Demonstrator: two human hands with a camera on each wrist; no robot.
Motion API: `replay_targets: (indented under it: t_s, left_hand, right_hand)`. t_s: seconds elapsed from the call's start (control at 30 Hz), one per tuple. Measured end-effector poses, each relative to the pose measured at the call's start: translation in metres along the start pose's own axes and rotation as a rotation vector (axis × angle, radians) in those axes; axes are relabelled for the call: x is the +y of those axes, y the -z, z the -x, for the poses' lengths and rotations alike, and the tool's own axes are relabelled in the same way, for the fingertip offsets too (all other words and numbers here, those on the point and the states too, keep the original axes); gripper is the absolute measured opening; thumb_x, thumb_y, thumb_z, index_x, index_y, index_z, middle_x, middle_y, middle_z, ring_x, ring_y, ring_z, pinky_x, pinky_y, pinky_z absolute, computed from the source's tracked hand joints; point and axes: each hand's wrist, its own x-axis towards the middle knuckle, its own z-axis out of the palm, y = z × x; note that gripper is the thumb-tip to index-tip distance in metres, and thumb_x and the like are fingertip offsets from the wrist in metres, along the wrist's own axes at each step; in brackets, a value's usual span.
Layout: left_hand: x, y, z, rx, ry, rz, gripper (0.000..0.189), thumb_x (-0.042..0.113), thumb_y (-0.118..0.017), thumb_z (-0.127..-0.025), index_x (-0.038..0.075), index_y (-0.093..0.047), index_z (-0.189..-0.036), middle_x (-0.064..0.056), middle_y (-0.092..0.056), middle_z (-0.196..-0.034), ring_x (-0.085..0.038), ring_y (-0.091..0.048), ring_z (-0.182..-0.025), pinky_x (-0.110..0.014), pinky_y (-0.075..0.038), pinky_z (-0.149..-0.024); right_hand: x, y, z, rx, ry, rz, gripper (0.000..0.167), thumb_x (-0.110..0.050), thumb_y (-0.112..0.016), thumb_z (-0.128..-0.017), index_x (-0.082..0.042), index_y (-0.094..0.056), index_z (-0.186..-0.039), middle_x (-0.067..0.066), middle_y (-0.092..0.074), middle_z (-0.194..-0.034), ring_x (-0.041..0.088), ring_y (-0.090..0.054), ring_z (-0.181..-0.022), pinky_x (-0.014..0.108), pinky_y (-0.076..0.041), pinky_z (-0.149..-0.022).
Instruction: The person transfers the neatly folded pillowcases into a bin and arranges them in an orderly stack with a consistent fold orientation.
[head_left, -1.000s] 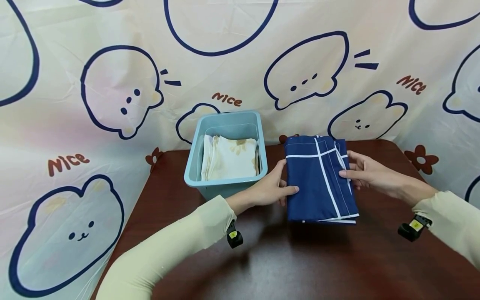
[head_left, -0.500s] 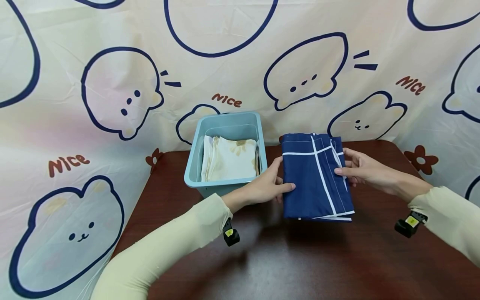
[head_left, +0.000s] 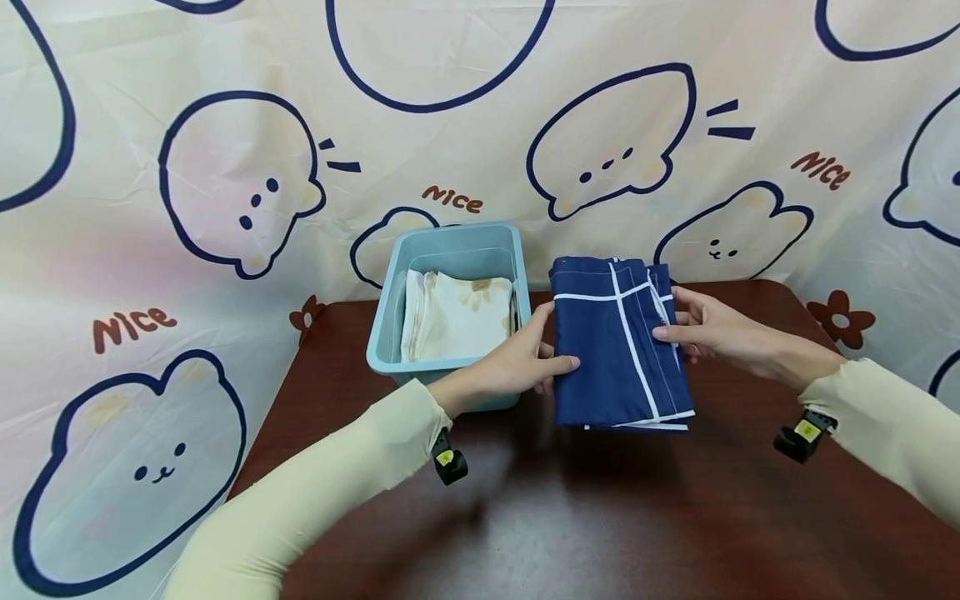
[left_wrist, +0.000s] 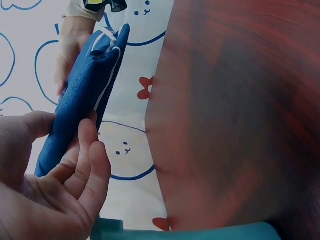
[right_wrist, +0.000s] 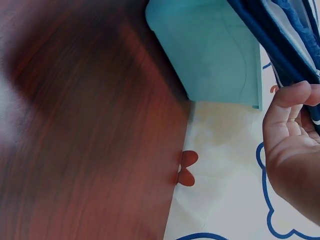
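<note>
A folded navy cloth [head_left: 600, 350] with white stripes is held up above the table, just right of a light blue bin. My left hand [head_left: 517, 358] pinches its left edge, thumb on the front and fingers behind. On the opposite edge my right hand [head_left: 712, 329] grips it the same way. In the left wrist view the folded cloth [left_wrist: 82, 95] is seen edge-on between thumb and fingers. Its stacked layers [right_wrist: 287, 37] show in the right wrist view. Inside the bin [head_left: 386, 333] stand folded cream cloths [head_left: 465, 317] with tan prints.
The dark reddish-brown table [head_left: 600, 525] stretches out below both hands. Behind it hangs a pale backdrop sheet [head_left: 450, 125] with blue bear outlines, close to the table's back edge. The bin's side wall [right_wrist: 215, 55] also shows in the right wrist view.
Both hands have carried the folded navy cloth a little left and upward in the head view, nearer the bin. The grip on it looks the same. The bin has stayed put.
</note>
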Motion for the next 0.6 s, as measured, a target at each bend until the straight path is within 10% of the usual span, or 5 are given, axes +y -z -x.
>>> replay_targets:
  t_s: [0.23,0.6]
  left_hand:
    - [0.003,0.010,0.001,0.019,-0.020,-0.014,0.079,0.021,-0.062,-0.101,0.023,-0.009,-0.160,-0.018,-0.075,-0.092,-0.040,-0.070,-0.070,-0.034,-0.057,-0.060]
    - [0.010,0.028,0.006,0.044,-0.002,-0.012,0.081,0.020,-0.062,-0.101,0.022,-0.008,-0.161,-0.012,-0.071,-0.076,-0.019,-0.063,-0.055,-0.029,-0.053,-0.056]
  right_hand:
    - [-0.010,-0.003,-0.006,0.008,0.020,0.007,0.079,-0.022,-0.060,-0.103,-0.015,-0.008,-0.162,-0.006,-0.073,-0.116,0.020,-0.073,-0.094,0.032,-0.056,-0.071]
    - [-0.025,-0.006,-0.018,-0.007,0.034,0.006,0.080,-0.024,-0.060,-0.103,-0.014,-0.008,-0.162,-0.007,-0.073,-0.116,0.015,-0.068,-0.084,0.029,-0.052,-0.067]
